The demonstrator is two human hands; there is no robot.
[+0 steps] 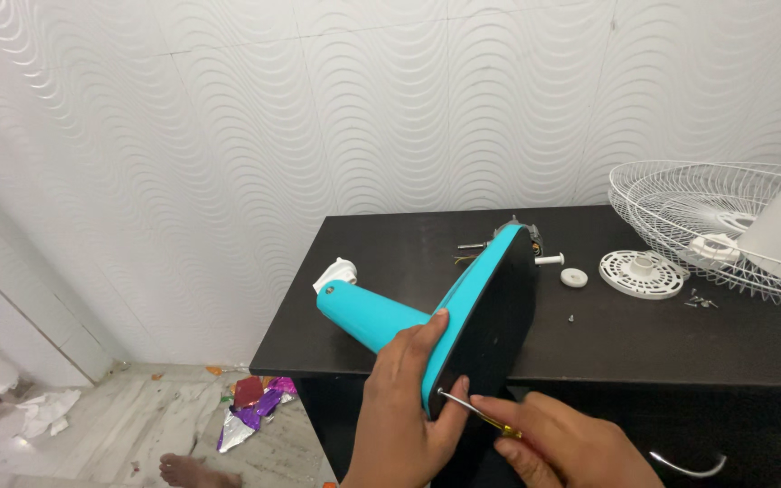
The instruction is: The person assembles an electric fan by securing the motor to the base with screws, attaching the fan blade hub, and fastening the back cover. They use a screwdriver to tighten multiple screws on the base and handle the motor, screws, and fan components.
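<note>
Clearly the teal fan base (463,298) is tipped on its edge at the front of the black tabletop (644,339), low in the middle of the frame, so that its dark underside faces the person and can be reached. Its teal neck points toward the left of the frame, ending in a white fitting (336,274) near the tabletop's left edge.

The left hand (404,407) grips the lower rim — thumb on the black underside, fingers (427,330) wrapped over the teal edge — and this seems to be what keeps the piece from rolling. The right hand (562,447), at the bottom right of centre, has its fingers closed around a yellow-handled screwdriver (476,411); the metal tip rests against the underside just beside the left thumb.

Further back, past the base, lie loose parts kept out of the way: a white knob (574,277), a round white slotted cap (642,274), a few small screws (700,299) and, at the right edge, a white wire fan guard (725,226). Crumpled foil wrappers (250,411) lie on the floor in the lower left.
</note>
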